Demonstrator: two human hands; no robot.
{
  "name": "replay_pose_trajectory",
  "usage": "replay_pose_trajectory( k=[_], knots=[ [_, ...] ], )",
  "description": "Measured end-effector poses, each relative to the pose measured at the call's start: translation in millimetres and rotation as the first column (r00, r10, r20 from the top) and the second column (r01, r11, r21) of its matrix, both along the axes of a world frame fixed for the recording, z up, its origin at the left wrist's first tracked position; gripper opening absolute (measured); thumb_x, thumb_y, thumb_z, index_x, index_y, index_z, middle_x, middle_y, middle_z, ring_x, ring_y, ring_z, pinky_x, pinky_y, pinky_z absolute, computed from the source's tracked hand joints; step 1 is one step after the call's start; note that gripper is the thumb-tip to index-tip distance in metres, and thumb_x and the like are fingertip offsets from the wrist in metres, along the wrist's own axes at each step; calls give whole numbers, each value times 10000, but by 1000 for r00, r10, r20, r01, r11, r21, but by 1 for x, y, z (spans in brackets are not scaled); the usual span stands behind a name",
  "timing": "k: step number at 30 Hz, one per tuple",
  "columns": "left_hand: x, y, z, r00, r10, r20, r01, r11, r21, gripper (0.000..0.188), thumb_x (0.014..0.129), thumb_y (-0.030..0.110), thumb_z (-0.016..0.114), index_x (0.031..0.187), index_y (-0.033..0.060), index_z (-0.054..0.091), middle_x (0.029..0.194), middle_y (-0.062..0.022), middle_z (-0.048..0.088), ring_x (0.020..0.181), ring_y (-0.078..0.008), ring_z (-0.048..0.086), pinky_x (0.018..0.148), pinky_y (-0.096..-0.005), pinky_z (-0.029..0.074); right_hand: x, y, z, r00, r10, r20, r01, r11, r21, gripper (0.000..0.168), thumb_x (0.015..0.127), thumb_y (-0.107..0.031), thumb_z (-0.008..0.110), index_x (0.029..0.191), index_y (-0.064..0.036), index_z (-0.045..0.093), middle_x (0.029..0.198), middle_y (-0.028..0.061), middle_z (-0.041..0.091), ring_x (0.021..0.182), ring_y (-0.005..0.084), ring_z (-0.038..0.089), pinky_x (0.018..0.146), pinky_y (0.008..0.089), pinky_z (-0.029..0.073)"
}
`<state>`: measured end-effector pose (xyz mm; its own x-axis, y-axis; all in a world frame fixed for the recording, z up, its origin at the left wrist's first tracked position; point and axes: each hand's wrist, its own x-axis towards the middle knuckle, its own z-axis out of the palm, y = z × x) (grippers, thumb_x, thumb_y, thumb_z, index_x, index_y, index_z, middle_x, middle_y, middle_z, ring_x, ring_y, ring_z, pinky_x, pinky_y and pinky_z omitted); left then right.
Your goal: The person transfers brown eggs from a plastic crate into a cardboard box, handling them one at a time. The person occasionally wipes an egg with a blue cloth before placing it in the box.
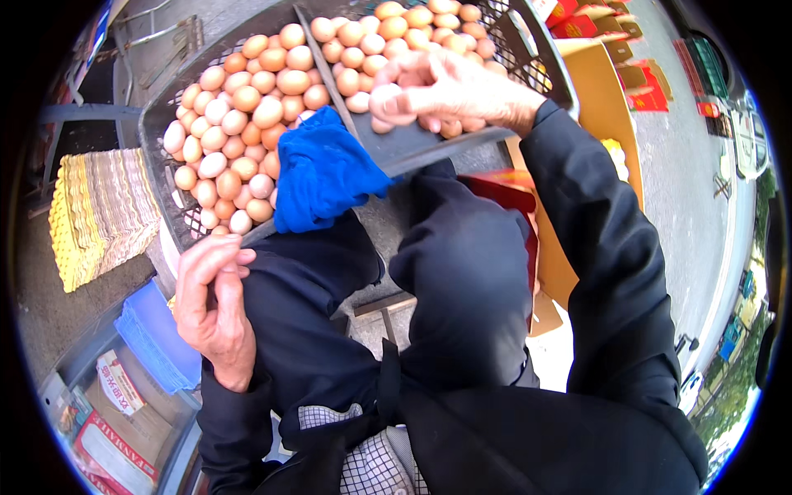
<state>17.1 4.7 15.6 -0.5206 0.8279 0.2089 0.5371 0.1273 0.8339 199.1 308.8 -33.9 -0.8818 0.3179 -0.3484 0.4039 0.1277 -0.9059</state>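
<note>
A black plastic crate point(408, 148) of brown eggs rests before me at knee height, split by a divider point(322, 65). Over the right compartment, my right hand point(442, 93) is closed around an egg point(383, 102), partly covered by the fingers. Loose eggs point(393, 28) lie under and behind that hand. The left compartment is heaped with eggs point(244, 99). A crumpled blue cloth point(328, 170) drapes over the crate's near edge. My left hand point(213, 303) hovers near the crate's front left corner, fingers loosely curled, nothing visible in it.
Stacked egg trays point(102, 210) stand left of the crate. Folded blue sheets point(158, 337) lie by a clear-sided bin point(133, 408) holding cartons. At my right is an open cardboard box point(588, 93); red boxes point(646, 86) lie on the pavement beyond.
</note>
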Motion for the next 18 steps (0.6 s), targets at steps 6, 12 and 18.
replay_pose_trajectory(
  k=[6,12,18],
  knots=[
    [-6,-16,-8,999,54,-8,-54,998,-21,167,1012,14,544,1112,-4,677,1178,-120,673,918,-153,678,742,-246,524,137,-56,63,836,-427,-345,425,901,-86,284,931,-265,647,1090,-34,690,820,4,631,634,52,561,623,196,450],
    [-17,-24,-12,997,76,13,-75,994,-84,182,1024,69,557,1139,1,680,1116,-100,698,924,-145,680,760,-254,528,253,-156,46,692,-712,119,717,660,-225,369,894,-276,727,1156,-36,624,986,15,666,856,62,592,740,227,491],
    [-21,-31,-14,993,112,38,-107,988,-110,187,1027,86,545,1130,5,678,1075,-84,703,932,-140,679,787,-255,513,295,-208,-79,765,-555,328,378,798,469,314,863,-307,671,1056,-61,642,901,192,693,848,365,682,752,460,529]
  ],
)
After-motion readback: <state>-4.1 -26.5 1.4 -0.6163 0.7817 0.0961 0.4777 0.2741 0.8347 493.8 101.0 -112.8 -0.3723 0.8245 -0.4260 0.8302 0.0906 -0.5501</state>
